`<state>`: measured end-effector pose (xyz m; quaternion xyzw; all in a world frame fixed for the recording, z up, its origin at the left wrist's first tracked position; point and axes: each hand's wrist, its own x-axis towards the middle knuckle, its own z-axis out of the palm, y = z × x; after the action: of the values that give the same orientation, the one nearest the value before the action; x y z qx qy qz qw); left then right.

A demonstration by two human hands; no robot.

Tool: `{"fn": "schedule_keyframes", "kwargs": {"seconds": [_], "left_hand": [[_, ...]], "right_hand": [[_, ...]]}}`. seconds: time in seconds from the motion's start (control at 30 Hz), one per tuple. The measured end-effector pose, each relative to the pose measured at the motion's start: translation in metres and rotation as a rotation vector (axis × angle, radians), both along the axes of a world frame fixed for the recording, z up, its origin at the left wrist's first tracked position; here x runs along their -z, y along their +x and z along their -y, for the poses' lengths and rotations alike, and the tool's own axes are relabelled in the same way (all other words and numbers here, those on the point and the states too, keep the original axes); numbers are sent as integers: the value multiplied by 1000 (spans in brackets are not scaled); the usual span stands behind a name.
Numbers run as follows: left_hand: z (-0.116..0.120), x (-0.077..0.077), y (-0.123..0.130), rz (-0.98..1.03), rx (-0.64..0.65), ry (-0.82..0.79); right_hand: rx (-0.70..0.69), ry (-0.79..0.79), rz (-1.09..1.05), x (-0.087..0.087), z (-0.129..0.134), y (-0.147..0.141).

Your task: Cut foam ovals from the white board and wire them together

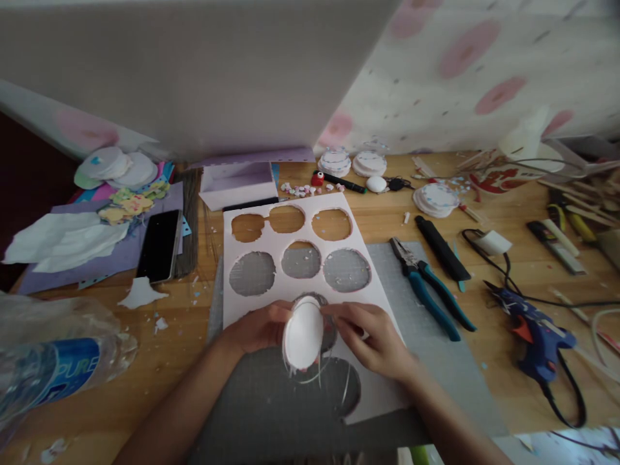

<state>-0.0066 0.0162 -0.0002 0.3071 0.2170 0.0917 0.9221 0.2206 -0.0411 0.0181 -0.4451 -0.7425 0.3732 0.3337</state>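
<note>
My left hand grips a white round disc by its left edge, tilted up over the sheet. My right hand has its thumb and fingers pinched at the disc's upper right rim; the exact contact there is partly hidden. Thin pale strands dangle below the disc. Underneath lies a white board with several round holes cut through it, on a grey cutting mat.
Right of the board are pliers, a black cutter and a blue glue gun. To the left lie a phone and a plastic bottle. Behind stand a box and stacked white discs.
</note>
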Motion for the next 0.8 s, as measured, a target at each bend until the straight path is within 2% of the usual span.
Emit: {"fn": "schedule_keyframes", "kwargs": {"seconds": [0.2, 0.33, 0.4, 0.47, 0.57, 0.63, 0.7, 0.8], "left_hand": [[-2, -12, 0, 7, 110, 10], [-2, -22, 0, 15, 127, 41], [-1, -23, 1, 37, 111, 45], [-1, -18, 1, 55, 105, 36], [-1, -6, 2, 78, 101, 0], [-1, 0, 4, 80, 22, -26], [-1, 2, 6, 59, -136, -13], [0, -3, 8, -70, -449, 176]], "right_hand": [[178, -261, -302, -6, -16, 1], [24, -481, -442, -15, -33, -3], [-53, -561, -510, -16, -35, -10], [-84, -639, -595, -13, -33, -15], [-34, -697, -660, -7, -27, -17], [48, -664, -649, -4, -26, -13], [129, -616, -648, -3, -27, -7], [216, -589, -697, 1, -30, -1]]}}
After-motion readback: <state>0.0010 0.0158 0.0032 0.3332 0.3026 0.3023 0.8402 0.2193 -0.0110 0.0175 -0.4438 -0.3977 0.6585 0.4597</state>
